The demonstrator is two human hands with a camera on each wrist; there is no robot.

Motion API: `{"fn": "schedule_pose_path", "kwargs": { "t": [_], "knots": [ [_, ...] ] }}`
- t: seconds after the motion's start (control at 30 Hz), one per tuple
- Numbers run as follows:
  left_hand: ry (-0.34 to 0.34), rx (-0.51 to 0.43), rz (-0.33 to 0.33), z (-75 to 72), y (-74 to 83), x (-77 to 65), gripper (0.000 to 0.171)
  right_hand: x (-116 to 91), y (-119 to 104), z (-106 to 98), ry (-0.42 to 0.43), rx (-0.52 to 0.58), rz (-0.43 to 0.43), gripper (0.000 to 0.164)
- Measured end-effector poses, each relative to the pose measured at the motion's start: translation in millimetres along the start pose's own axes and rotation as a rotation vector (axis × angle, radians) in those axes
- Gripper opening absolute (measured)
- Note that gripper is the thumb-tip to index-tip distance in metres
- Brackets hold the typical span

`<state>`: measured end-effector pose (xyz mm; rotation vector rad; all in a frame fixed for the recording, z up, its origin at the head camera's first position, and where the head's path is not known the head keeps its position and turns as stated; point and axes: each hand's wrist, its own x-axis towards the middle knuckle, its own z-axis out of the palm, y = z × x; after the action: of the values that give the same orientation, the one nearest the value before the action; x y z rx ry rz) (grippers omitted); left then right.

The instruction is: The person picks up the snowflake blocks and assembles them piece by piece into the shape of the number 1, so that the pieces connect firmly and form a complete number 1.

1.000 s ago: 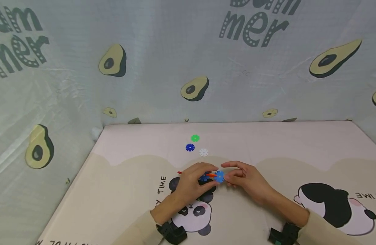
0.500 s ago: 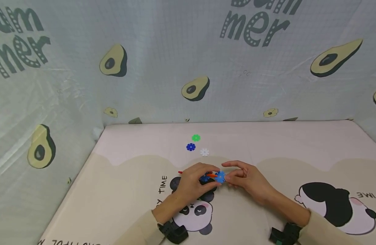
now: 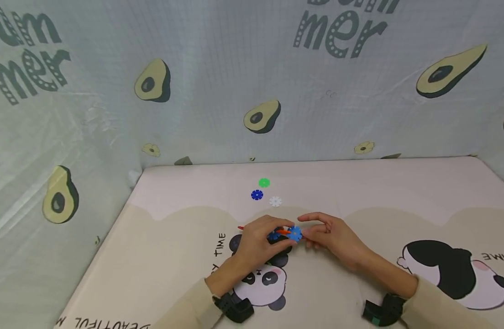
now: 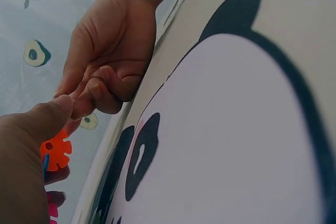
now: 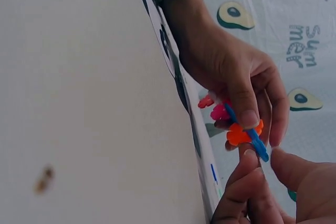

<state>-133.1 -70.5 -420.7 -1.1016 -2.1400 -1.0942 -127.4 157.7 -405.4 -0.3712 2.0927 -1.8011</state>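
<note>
My left hand (image 3: 260, 237) grips a joined row of notched, flower-shaped plastic discs. In the right wrist view the row runs from a red disc (image 5: 206, 102) through a pink disc (image 5: 220, 112) to an orange disc (image 5: 239, 135), with a blue disc (image 5: 257, 146) slotted across it at the near end. My right hand (image 3: 338, 240) pinches that end blue disc at its outer edge between thumb and fingers. Another blue disc (image 3: 273, 235) shows under the left fingers in the head view; the left palm hides much of the row.
Beyond the hands lie three loose discs: a green disc (image 3: 264, 183), a dark blue disc (image 3: 257, 195) and a white disc (image 3: 275, 201). The cloth on the table (image 3: 186, 260) bears printed pandas. A hanging avocado-print curtain (image 3: 202, 82) stands along the table's far and left sides.
The head view has shifted slightly. Both hands keep nearly the same pose around the discs; the loose discs lie as before.
</note>
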Motion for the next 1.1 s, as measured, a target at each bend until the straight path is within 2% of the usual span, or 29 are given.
{"fn": "schedule_pose_path", "kwargs": {
  "t": [0.23, 0.4, 0.57, 0.73, 0.9, 1.1],
  "knots": [
    [0.021, 0.014, -0.018, -1.0, 2.0, -0.9, 0.037, 5, -5, -2, 0.046, 0.004, -0.022, 0.041],
    [0.021, 0.007, -0.025, -1.3, 2.9, -0.6, 0.036, 15, -9, -7, 0.073, -0.039, -0.023, 0.039],
    [0.016, 0.030, -0.021, -1.6, 1.5, 0.3, 0.036, 35, -11, -9, 0.104, -0.112, -0.070, 0.032],
    [0.009, 0.030, -0.045, -1.2, 1.0, 0.7, 0.036, 61, -10, -8, 0.164, -0.173, -0.134, 0.031],
    [0.024, 0.034, -0.022, -1.0, 0.5, 0.3, 0.036, 80, -4, -3, 0.165, -0.288, -0.200, 0.028],
    [0.048, 0.055, -0.006, -1.3, 0.2, 0.6, 0.037, 93, 2, 9, 0.187, -0.460, -0.316, 0.026]
  ]
}}
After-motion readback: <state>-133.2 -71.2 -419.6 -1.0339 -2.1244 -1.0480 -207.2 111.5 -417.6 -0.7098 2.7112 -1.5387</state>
